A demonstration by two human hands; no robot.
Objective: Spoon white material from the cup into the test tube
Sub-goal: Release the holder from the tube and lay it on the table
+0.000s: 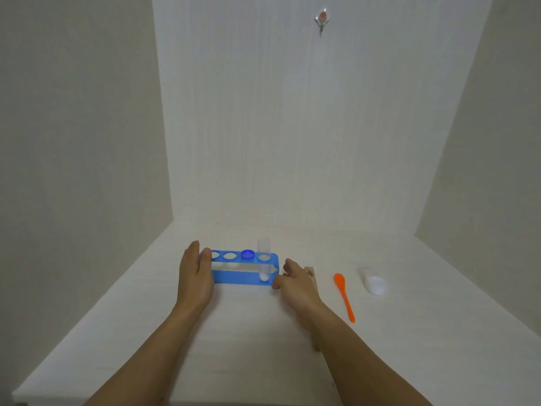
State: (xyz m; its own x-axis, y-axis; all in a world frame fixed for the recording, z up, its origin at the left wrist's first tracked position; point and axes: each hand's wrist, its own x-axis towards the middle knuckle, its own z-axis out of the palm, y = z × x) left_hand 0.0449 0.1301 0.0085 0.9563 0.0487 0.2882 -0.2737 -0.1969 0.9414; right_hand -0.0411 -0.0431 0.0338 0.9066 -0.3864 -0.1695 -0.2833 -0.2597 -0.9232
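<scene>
A blue test tube rack (243, 278) stands on the white table. A clear test tube (264, 259) sits upright in its rightmost hole, with a bit of white material at its bottom. A blue cap (247, 254) rests in the hole to its left. My left hand (194, 275) holds the rack's left end. My right hand (295, 282) touches the rack's right end with curled fingers. An orange spoon (344, 294) lies on the table to the right. Farther right stands a small cup (374, 284) of white material.
A wooden clamp-like piece (311, 276) lies under my right wrist, mostly hidden. White walls (292, 127) close in the table at the back and on both sides. A hook (322, 20) hangs high on the back wall.
</scene>
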